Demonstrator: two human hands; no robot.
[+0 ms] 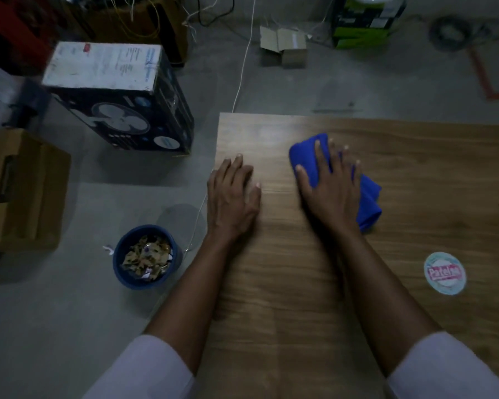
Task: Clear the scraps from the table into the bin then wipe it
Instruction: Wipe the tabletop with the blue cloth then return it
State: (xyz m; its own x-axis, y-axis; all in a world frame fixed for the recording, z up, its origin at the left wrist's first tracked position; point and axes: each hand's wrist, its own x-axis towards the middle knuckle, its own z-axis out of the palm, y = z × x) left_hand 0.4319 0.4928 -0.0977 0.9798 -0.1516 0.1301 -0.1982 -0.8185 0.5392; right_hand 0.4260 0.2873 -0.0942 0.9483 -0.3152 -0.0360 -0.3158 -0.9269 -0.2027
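A blue cloth (369, 197) lies bunched on the wooden table (300, 283), toward its far side. My right hand (329, 185) presses flat on the cloth with straight, spread fingers. Near the table's left edge my left hand (232, 194) rests flat on the bare wood, holding nothing. On the floor to the left of the table stands a round blue bin (147, 256) filled with paper scraps. No scraps show on the table top.
A round sticker (444, 273) is on the table at the right. On the floor stand a fan box (118, 96), a brown carton (20, 188) at the left, a small open carton (283, 46) and a green box (363, 21). A white cable (242, 67) runs to the table's far edge.
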